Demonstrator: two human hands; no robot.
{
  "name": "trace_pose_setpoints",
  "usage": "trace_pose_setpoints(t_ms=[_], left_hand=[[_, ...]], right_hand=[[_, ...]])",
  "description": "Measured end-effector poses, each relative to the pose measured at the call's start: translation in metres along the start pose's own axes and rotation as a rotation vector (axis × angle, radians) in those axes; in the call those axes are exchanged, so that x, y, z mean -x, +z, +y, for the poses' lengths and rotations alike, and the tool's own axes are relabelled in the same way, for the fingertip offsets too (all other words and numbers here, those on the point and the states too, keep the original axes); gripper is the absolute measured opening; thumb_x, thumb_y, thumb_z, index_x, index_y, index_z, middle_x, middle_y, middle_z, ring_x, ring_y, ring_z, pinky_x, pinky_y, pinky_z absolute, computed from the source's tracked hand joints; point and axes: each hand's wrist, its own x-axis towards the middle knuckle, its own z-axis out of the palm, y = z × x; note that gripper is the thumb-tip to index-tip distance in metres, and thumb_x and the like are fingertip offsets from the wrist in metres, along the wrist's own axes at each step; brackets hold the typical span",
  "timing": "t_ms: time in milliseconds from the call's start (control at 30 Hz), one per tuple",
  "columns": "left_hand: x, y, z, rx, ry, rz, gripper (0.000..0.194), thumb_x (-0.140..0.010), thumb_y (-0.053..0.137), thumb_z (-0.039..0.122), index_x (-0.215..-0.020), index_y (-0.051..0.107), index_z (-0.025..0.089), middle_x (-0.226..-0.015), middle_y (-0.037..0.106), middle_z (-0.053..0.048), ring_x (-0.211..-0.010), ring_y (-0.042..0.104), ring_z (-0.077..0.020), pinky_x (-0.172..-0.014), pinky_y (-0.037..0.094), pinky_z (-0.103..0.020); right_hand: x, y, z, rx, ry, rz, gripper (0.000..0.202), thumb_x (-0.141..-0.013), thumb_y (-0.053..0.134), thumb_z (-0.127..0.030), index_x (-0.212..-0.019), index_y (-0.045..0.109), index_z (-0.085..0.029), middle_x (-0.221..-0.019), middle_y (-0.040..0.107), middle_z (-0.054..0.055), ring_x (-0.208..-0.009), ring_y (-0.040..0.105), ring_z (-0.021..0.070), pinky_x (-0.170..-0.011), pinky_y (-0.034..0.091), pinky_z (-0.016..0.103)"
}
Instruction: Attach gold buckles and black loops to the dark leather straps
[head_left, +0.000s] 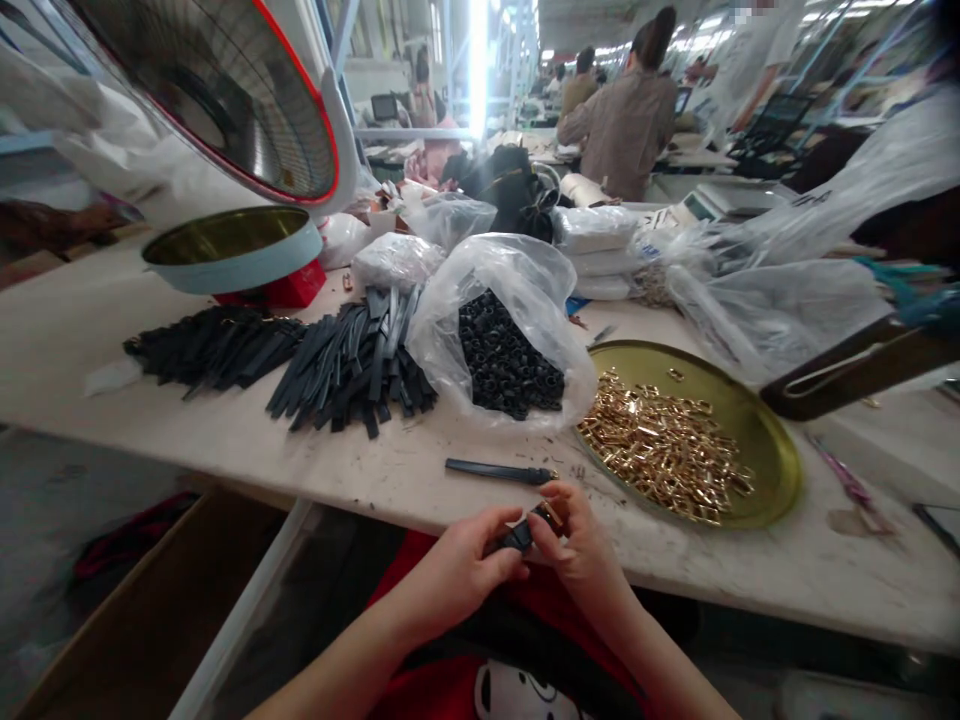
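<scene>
Just off the table's front edge, my left hand pinches a black strap between thumb and fingers. My right hand is closed on the strap's other end, where a gold-coloured buckle shows at the fingertips. Part of the strap is hidden by my fingers. On the table just beyond my hands lies another black strap with a gold piece at its right end. A clear plastic bag holds small black loops. To the right, a round gold tray carries many gold buckles.
Piles of black straps lie left of the bag. A heater with a red rim leans over a round tin. Scissors rest at the right, near a dark handle-like bar. A person is farther back.
</scene>
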Motion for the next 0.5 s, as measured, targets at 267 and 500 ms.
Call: trace_pose_setpoints(t_ms=[267,500], left_hand=[[0.0,-0.004,-0.006,0.176,-0.204,-0.157,0.038,-0.07,0.06,0.025,-0.107,0.057,0.013,-0.086,0.066,-0.006,-0.069,0.061,-0.0127,-0.063,0.044,-0.023],[-0.001,-0.006,-0.011,0.105,-0.238,-0.107,0.022,-0.07,0.055,0.022,-0.086,0.065,0.012,-0.065,0.064,-0.001,-0.059,0.056,-0.011,-0.059,0.042,-0.022]], right_hand=[[0.016,-0.01,0.005,0.07,-0.073,-0.268,0.015,-0.084,0.044,-0.035,-0.084,0.048,-0.021,-0.06,0.048,-0.005,-0.055,0.045,0.0121,-0.053,0.035,0.023],[0.021,-0.007,0.004,0.411,-0.184,-0.362,0.018,-0.085,0.039,-0.031,-0.086,0.052,-0.019,-0.073,0.06,0.004,-0.067,0.053,0.0184,-0.061,0.038,0.029]])
